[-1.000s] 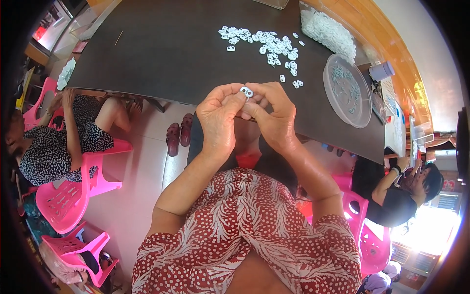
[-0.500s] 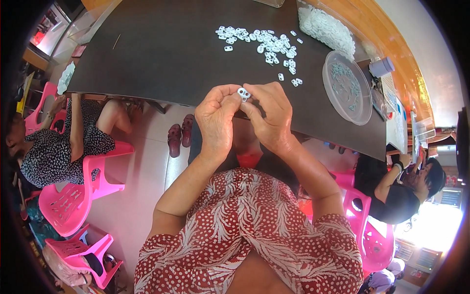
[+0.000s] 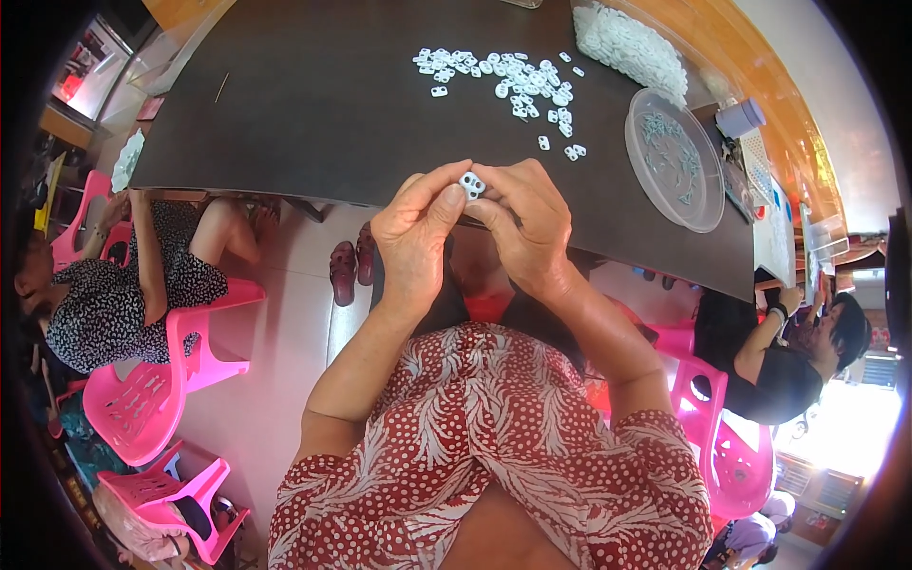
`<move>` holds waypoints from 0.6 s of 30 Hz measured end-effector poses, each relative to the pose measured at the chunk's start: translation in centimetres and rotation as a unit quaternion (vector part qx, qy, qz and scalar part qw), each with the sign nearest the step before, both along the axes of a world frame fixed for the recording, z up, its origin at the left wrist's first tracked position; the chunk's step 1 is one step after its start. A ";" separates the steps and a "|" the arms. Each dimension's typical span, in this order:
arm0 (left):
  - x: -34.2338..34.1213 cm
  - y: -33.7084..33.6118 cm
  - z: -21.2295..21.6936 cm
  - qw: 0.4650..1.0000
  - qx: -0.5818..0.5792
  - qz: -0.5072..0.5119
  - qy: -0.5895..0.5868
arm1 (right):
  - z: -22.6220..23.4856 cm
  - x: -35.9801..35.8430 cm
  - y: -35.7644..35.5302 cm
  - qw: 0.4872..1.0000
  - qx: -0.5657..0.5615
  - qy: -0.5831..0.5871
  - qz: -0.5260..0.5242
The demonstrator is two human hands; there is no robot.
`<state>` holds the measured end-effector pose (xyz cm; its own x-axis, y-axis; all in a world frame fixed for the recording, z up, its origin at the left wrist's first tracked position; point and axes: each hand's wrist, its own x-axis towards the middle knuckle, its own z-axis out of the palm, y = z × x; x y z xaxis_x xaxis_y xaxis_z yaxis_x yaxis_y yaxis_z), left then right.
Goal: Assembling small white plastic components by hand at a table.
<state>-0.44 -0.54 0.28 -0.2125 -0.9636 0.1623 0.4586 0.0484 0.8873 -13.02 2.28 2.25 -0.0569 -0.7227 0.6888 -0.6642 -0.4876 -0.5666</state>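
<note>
The left hand and the right hand meet just in front of the near edge of the dark rectangular desk. Between them they hold one small white plastic piece with two holes. The fingers of the left hand are pressed on its left side, and the fingers of the right hand are clamped on its right side, so the piece sits at the tips of both hands, above the near edge of the desk and not touching it.

Farther on the desk, toward its far edge, lies a loose scatter of small white plastic pieces of the same kind. At the far right corner there is a heap of white pieces in a clear bag. Beside the right edge stands a round shallow transparent plastic dish with small thin grey parts inside; I cannot tell what these parts are.

The person wears a red blouse with white dots and leaves. On the left, another person in a black dotted dress sits on a pink plastic chair. On the right, a person in a black shirt sits beside the right edge of the desk.
</note>
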 end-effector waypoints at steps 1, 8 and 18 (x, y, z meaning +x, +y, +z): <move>-0.1 0.1 -0.2 1.000 -0.022 0.007 0.006 | 0.1 0.1 0.0 1.000 0.000 -0.001 -0.001; -0.4 0.2 -0.5 0.998 -0.035 0.027 0.051 | 0.0 0.3 0.1 1.000 -0.005 -0.019 0.013; -1.1 0.6 -0.5 0.993 -0.028 0.044 0.106 | -0.4 0.3 -0.4 0.998 -0.055 -0.002 0.026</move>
